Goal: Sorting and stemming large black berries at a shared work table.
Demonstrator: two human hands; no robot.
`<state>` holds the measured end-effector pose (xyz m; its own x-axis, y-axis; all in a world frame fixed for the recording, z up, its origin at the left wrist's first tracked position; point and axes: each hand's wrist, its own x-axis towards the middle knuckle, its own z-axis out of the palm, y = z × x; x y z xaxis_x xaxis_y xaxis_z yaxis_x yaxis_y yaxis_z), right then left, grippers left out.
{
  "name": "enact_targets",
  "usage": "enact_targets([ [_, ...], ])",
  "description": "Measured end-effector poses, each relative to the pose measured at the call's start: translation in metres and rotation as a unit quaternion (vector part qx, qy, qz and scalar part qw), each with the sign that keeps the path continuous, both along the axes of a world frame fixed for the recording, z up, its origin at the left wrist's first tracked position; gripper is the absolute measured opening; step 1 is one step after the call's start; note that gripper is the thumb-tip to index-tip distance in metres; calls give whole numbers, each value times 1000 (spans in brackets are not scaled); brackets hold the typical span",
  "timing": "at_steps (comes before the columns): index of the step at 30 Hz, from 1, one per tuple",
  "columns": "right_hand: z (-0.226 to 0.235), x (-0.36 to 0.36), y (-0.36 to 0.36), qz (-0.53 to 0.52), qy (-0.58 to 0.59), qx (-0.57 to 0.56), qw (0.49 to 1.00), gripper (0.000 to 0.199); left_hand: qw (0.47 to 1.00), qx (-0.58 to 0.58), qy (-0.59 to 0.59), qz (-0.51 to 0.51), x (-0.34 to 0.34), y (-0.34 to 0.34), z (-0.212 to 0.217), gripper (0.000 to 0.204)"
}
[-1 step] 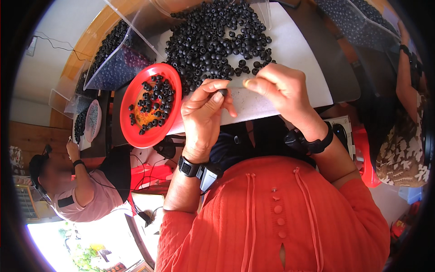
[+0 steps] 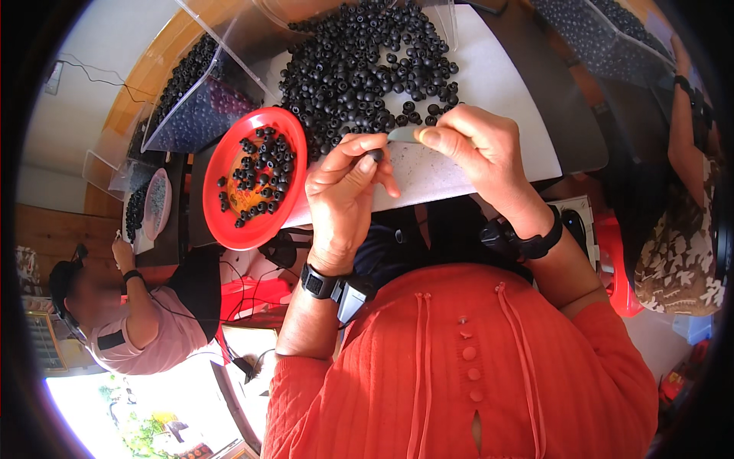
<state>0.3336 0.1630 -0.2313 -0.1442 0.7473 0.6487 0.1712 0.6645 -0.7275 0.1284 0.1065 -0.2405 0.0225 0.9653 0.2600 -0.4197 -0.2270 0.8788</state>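
Note:
My left hand (image 2: 342, 183) is closed in a pinch on a small round black bead (image 2: 375, 154), held between thumb and fingers. My right hand (image 2: 478, 157) grips a small knife whose short pale blade (image 2: 401, 135) points left, close to my left fingertips. Most of the knife's handle is hidden in my fist. Beyond both hands, a heap of black beads (image 2: 344, 96), some showing holes, covers much of the white board (image 2: 520, 115). A red plate (image 2: 216, 199) to the left of my left hand holds several more black beads.
Clear plastic bins (image 2: 202, 115) of beads stand at the far left, and another bin (image 2: 604, 38) at the far right. A person in a pale shirt (image 2: 157, 329) works at the left beside a pink bowl (image 2: 158, 203). Another person's arm (image 2: 683, 130) shows at the right.
The knife blade, smeared by motion before, now shows sharply near my left fingertips. My right hand has shifted very slightly; my left hand keeps its pinch on the bead.

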Motion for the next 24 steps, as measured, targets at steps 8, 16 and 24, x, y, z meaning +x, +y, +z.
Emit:
enact_targets([
  [8,-5,-1,4,-34,-55,84,994,36,1000,-8,-19,-3,-3,-5,3,29],
  [16,-4,3,4,-26,-15,68,997,32,877,69,346,325,-68,-27,70,27],
  [24,-5,3,4,-23,-4,89,996,30,685,200,644,276,-40,-9,41,20],
])
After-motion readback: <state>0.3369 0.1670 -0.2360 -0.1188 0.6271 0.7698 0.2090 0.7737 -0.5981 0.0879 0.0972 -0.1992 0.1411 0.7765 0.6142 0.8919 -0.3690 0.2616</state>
